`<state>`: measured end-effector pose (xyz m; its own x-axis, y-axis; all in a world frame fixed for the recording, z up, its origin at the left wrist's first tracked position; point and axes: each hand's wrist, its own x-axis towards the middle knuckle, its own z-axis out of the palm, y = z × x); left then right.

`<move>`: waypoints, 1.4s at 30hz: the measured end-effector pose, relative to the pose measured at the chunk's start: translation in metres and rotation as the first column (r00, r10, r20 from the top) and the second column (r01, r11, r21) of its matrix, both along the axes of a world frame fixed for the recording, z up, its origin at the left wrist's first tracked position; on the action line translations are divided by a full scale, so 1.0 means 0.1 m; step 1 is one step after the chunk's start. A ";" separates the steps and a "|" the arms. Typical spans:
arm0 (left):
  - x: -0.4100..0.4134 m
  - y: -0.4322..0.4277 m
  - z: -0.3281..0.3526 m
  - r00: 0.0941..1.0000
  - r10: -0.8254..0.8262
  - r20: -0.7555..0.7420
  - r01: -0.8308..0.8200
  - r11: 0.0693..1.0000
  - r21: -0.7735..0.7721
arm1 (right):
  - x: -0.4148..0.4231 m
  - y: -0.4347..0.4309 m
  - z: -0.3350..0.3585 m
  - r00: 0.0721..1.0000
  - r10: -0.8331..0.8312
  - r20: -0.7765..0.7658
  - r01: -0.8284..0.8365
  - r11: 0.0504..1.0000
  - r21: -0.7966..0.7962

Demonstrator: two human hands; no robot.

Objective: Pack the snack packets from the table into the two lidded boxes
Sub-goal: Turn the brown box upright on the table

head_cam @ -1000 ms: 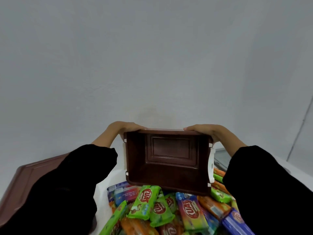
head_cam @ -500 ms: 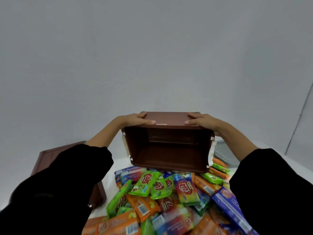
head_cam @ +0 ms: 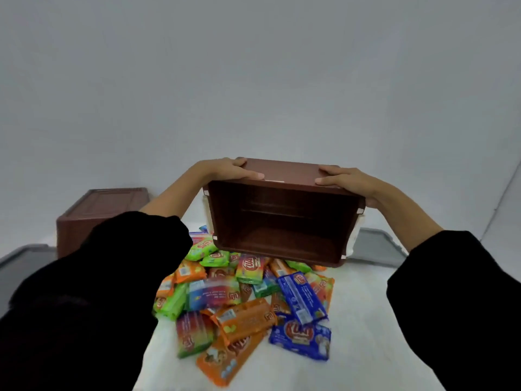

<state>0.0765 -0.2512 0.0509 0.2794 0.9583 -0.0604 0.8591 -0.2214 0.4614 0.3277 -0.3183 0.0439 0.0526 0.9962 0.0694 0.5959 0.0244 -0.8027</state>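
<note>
I hold a brown plastic box (head_cam: 282,235) in the air above the table, tipped so its open mouth faces me; its inside shows nothing. My left hand (head_cam: 234,172) grips its upper left edge and my right hand (head_cam: 346,182) grips its upper right edge. Below it lies a heap of snack packets (head_cam: 242,300) in green, orange, blue and rainbow wrappers on the white table (head_cam: 361,334). A second brown box (head_cam: 95,210) stands at the back left, partly hidden by my left sleeve.
A grey lid (head_cam: 375,244) lies flat behind the held box on the right. Another grey lid (head_cam: 19,258) lies at the left edge. A plain grey wall rises right behind the table.
The view has tilted down, showing more of the packet heap and the table. The held box has turned so that more of its outer side shows on top. Both hands keep their grip.
</note>
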 end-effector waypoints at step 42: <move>2.47 -1.69 -0.54 0.995 0.061 -0.073 -0.073 0.982 -0.175 | 2.64 -1.35 -0.47 0.999 0.038 -0.014 -0.040 0.955 -0.294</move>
